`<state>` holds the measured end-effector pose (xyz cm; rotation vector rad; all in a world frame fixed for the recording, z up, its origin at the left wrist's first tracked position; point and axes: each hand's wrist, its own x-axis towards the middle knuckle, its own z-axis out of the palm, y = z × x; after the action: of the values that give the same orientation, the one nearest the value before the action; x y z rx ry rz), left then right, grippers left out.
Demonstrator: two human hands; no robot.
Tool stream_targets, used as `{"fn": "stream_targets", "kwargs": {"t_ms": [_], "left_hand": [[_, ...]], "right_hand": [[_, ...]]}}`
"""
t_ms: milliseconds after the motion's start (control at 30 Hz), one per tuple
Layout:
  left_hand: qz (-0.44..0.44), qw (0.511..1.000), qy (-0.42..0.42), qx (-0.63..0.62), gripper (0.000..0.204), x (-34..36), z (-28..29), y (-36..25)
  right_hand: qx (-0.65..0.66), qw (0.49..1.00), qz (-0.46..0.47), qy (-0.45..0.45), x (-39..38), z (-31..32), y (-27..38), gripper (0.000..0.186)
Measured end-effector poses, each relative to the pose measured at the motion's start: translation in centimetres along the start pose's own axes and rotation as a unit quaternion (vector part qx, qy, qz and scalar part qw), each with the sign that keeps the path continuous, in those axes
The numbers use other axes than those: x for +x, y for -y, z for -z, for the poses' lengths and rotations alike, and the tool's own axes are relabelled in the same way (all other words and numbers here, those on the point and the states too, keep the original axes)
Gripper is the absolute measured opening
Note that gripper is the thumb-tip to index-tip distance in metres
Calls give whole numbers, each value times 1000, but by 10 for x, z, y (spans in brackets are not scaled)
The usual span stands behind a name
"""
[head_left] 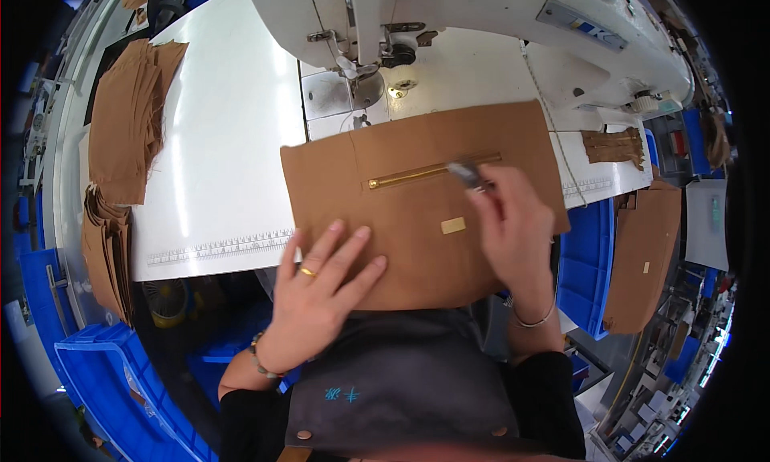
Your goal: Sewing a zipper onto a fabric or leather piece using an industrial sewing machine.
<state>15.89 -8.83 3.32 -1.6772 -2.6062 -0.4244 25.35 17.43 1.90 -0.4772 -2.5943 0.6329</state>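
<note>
Evidently left hand (319,292) spread flat, gripping nothing; right hand (517,221) closed around blurred tool (465,175) over zip (405,176); best hold cloth (417,261) taut

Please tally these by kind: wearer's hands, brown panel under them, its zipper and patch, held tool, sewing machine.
Hands (left hand, right hand): 2
Brown panel: 1
Zipper: 1
Yellow patch: 1
Dark tool, blurred: 1
Sewing machine: 1
Total: 7

Brown cloth pieces (124,125) are piled at left | blue crate (100,394) is set below | brown strips (612,147) are laid at right | blue bin (584,265) is seen nearby
</note>
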Motion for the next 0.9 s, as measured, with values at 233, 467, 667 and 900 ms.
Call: {"fn": "stream_targets", "kwargs": {"t_ms": [233,467,667,900], "left_hand": [[98,945,-295,104,29,-1,62,55],[-35,736,-453,-503,11,50,64,82],[14,616,-223,-755,14,61,45,37],[22,538,-16,-842,17,53,45,0]], "right_hand": [[-263,962,-74,-12,13,59,-82,42],[-20,994,78,-68,30,52,-58,30],[303,942,95,107,40,1,-2,24],[690,659,-112,279,8,-59,19,40]]}}
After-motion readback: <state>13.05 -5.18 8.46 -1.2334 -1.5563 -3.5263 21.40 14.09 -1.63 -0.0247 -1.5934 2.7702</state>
